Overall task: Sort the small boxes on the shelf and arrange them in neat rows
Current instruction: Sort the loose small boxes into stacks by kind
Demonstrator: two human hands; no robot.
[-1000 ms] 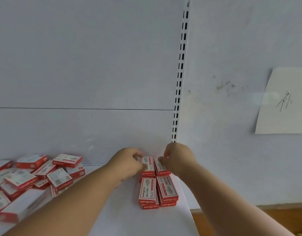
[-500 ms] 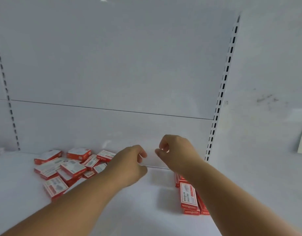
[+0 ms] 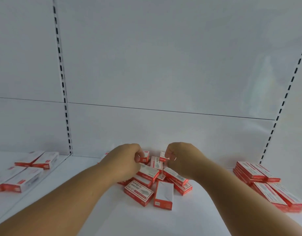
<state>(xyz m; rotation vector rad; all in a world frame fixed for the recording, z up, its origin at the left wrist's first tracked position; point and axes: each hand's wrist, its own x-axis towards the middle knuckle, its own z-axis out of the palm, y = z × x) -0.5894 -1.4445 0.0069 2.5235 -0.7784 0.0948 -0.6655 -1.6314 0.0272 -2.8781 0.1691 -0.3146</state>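
You stood in a shop: white retail shelving (image 3: 102, 217) with slotted uprights (image 3: 61, 68), stocked with identical small boxes (image 3: 139, 193).

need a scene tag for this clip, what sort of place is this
Probably a shop or stockroom: white shelf on slotted uprights, identical red-and-white boxes, a loose heap and neat stacks. Both hands, left and right, pick from it.

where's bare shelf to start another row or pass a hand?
Free: the strip between the loose pile and the stacked rows at right; the front of the shelf below the pile; the stretch left of the pile up to the shelf joint. Crowded: the pile itself, where the left hand and right hand each pinch a box.
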